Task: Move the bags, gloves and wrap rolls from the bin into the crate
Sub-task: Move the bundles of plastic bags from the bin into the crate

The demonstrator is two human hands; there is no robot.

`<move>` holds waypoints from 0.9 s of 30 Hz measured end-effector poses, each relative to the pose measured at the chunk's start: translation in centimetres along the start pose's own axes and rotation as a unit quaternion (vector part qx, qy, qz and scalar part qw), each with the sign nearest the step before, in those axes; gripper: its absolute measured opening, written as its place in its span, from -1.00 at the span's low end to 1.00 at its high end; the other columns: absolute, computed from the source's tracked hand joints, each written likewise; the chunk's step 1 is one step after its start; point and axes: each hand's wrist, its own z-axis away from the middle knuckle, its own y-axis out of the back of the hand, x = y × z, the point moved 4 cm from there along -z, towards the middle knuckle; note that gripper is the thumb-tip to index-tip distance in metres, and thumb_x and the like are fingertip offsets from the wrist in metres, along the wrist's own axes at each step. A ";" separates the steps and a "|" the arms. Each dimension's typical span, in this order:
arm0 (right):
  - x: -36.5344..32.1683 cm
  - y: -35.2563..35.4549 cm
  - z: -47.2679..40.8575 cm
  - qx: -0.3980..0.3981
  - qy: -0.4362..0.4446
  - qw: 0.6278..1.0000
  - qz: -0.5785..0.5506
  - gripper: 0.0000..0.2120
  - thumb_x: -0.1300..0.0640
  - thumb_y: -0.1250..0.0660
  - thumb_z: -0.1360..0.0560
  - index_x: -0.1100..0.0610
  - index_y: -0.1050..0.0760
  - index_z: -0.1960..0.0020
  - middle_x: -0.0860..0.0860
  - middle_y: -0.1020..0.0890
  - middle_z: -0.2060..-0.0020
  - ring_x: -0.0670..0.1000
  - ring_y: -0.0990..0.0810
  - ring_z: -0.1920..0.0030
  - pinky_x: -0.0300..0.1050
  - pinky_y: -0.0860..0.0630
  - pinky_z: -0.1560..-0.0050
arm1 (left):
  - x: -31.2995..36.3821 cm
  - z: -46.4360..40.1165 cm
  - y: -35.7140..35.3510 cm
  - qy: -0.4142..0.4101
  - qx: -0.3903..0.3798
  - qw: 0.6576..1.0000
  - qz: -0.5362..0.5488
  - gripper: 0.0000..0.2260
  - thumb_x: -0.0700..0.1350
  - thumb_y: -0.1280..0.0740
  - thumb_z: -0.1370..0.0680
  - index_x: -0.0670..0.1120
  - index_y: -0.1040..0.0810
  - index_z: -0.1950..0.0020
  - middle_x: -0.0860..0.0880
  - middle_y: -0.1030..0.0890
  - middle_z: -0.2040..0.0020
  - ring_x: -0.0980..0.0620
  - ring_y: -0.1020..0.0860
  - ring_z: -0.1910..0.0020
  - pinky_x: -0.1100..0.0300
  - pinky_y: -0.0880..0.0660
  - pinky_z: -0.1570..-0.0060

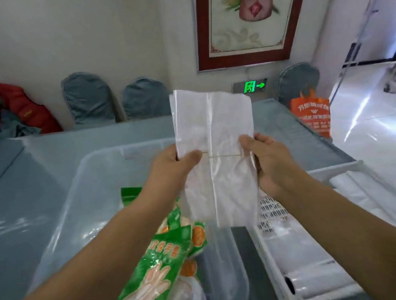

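Bag bundle (214, 147), rubber-banded: I grip it upright with left hand (171, 164) and right hand (268, 158), fingers closed on its edges, above the bin (92, 187).

The bin (92, 187) sits on the table (10, 197) left of the crate (276, 265); glove packs (155, 274) lie in the bin, a wrap roll (315, 282) in the crate.

Two hands, left (173, 164) and right (267, 156), hold one banded stack of bags (216, 147). The clear bin (60, 231) at the table's near edge holds at least three green glove packs (155, 274), overlapping, so the count is unsure. The white crate (275, 260) to its right shows one wrap roll (315, 277). Three covered chairs (88, 98) line the far edge, with one orange bag (311, 116).
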 end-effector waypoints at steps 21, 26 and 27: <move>-1.6 36.9 6.4 0.154 -0.210 0.964 0.053 -0.81 0.19 -0.41 -0.43 0.16 -0.54 -0.03 0.11 -0.72 0.18 0.12 -0.70 0.19 -0.03 -0.62 0.31 | -10.7 7.7 -38.3 0.216 -0.165 0.962 0.008 -0.79 -0.18 -0.38 -0.44 -0.03 -0.55 -0.06 -0.03 -0.69 0.06 -0.02 -0.66 0.12 0.06 -0.60 0.08; -1.6 42.1 6.0 0.212 -0.218 0.947 0.104 -0.85 0.22 -0.39 -0.44 0.17 -0.56 0.00 0.07 -0.72 0.18 0.08 -0.70 0.21 -0.09 -0.59 0.33 | -14.3 5.0 -42.1 0.183 -0.260 0.939 -0.134 -0.83 -0.08 -0.36 -0.45 0.00 -0.50 -0.02 0.01 -0.61 0.01 0.05 -0.59 0.04 0.14 -0.55 0.05; -2.2 43.3 5.8 0.236 -0.205 0.941 0.132 -0.90 0.21 -0.40 -0.43 0.13 -0.55 0.05 0.05 -0.71 0.20 0.06 -0.69 0.22 -0.10 -0.58 0.33 | -14.9 4.1 -42.4 0.167 -0.264 0.933 -0.177 -0.82 -0.06 -0.37 -0.45 -0.01 -0.49 -0.02 0.02 -0.59 0.02 0.06 -0.57 0.06 0.16 -0.54 0.08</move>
